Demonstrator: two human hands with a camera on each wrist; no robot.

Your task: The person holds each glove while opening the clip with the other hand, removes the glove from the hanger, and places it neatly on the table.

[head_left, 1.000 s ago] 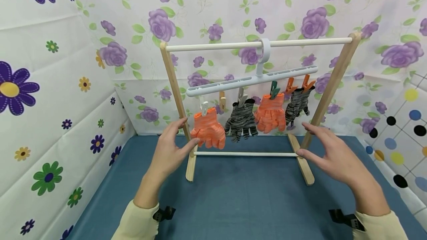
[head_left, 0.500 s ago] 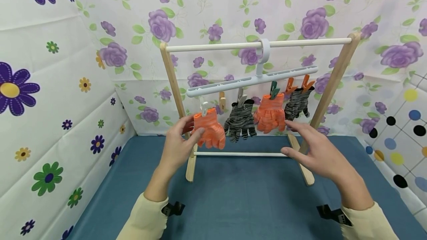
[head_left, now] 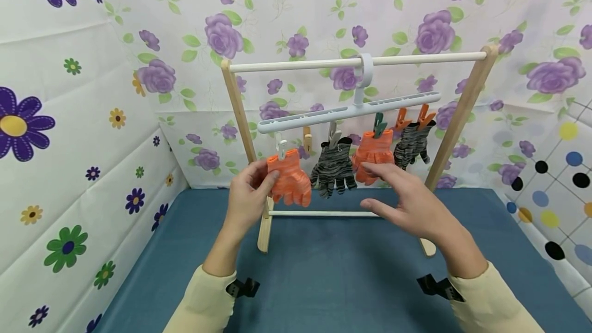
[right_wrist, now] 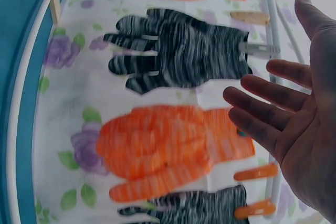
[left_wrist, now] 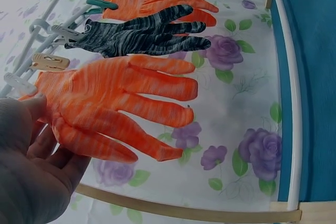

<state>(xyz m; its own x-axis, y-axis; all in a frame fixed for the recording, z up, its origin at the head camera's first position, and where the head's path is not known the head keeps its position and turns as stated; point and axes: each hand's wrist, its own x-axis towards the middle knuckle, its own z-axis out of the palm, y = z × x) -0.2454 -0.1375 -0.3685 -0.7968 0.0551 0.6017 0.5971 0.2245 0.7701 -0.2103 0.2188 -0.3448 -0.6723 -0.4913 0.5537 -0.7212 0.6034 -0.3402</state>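
4 in a row: left orange glove, near dark glove, right orange glove and far dark glove, all below the pale hanger.
Left orange glove: hangs at the hanger's left end, cuff up and fingers down, from the white peg.
Left hand: pinches that glove's cuff edge below the peg, thumb on its front, other fingers behind.
Right hand: wide, thumb spread away, in front of the right orange glove, holding nothing.
Step in hand: steadying the cuff, by the look of it; a light pinch should suffice, since the knit probably stretches if tugged.
White peg: if it is to be opened, squeeze its free ends fully before drawing the cloth down, or the knit may snag.
Hanger: hooked over the top rod at 1 place, so a hard pull at either end could tip it.
Right hand's path: best kept in front of the near dark glove, without brushing it.
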